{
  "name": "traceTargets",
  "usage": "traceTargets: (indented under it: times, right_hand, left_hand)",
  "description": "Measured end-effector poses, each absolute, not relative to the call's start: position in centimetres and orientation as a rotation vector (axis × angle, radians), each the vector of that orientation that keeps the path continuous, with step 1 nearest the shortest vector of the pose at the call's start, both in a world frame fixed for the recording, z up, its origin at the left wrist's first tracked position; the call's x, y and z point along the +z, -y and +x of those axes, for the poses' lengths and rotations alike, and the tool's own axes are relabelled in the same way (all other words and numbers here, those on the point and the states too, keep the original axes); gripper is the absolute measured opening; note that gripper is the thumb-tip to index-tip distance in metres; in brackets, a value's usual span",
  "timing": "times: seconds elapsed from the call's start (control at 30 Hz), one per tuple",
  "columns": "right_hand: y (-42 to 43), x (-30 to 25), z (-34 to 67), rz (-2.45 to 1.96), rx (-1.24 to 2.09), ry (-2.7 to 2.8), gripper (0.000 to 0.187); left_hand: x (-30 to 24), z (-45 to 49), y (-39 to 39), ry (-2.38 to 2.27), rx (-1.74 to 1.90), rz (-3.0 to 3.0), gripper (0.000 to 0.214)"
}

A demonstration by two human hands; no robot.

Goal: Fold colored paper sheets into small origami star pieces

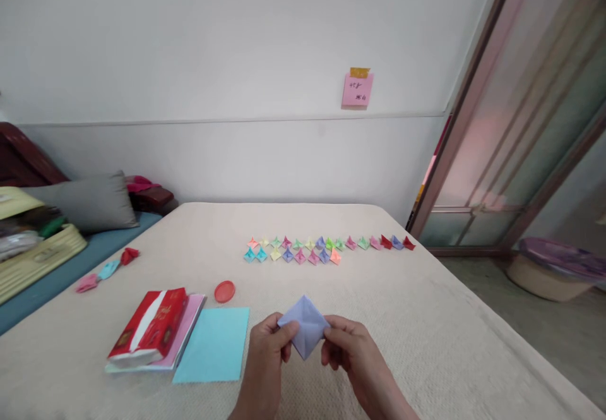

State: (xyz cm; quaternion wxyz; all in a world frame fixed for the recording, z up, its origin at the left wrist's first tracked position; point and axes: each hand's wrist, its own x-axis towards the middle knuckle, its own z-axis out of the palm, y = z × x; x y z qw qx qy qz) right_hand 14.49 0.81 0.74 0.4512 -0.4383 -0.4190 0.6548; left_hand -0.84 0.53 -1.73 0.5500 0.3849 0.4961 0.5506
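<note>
A folded lavender paper (pixel 307 322), diamond-shaped with crease lines, is held up above the table between both hands. My left hand (pixel 271 339) pinches its left corner, thumb on top of the paper. The right corner sits between the thumb and fingers of my right hand (pixel 348 342). To the left of my left hand lies a sheet of light blue paper (pixel 215 344), flat on the table. Farther back, small folded paper pieces in many colours stand in two rows, among them an orange one (pixel 335 256) and a dark red one (pixel 409 244).
A red tissue pack (pixel 154 324) rests on a stack of pink paper (pixel 188 325). Near it is a round red lid (pixel 225 291). Three folded pieces, one of them red (pixel 129 256), lie at the table's left edge. A woven basket (pixel 45 259) stands beyond that edge.
</note>
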Motion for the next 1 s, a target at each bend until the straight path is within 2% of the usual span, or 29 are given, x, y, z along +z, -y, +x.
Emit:
traceTargets:
  times: [0.13, 0.27, 0.4, 0.53, 0.7, 0.9, 1.0]
  right_hand:
    - [-0.8, 0.8, 14.8, -0.991, 1.694, 1.012, 0.031]
    - [-0.9, 0.4, 14.9, -1.026, 1.652, 1.064, 0.013]
    - [-1.2, -0.2, 14.9, -1.172, 1.497, 1.137, 0.028]
    - [-1.3, -0.1, 15.0, -1.193, 1.441, 1.168, 0.024]
    - [-1.1, 0.6, 14.8, -1.138, 1.535, 1.146, 0.01]
    - [-0.9, 0.5, 14.2, -1.112, 1.637, 1.094, 0.012]
    - [-1.1, 0.2, 14.3, -1.16, 1.555, 0.991, 0.009]
  left_hand:
    - [-1.7, -1.1, -0.7, -1.154, 1.307, 0.849, 0.026]
    - [-1.4, -1.0, -0.7, -1.147, 1.294, 0.864, 0.025]
    - [-1.1, -0.8, -0.5, -1.198, 1.279, 0.942, 0.024]
    - [-0.7, -0.7, -0.4, -1.197, 1.27, 0.97, 0.023]
    - [-0.4, -0.6, -0.4, -1.13, 1.181, 1.007, 0.021]
    - [-0.6, -0.2, -0.5, -1.161, 1.051, 1.15, 0.025]
    - [-0.8, 0.0, -0.2, -1.345, 1.18, 1.374, 0.018]
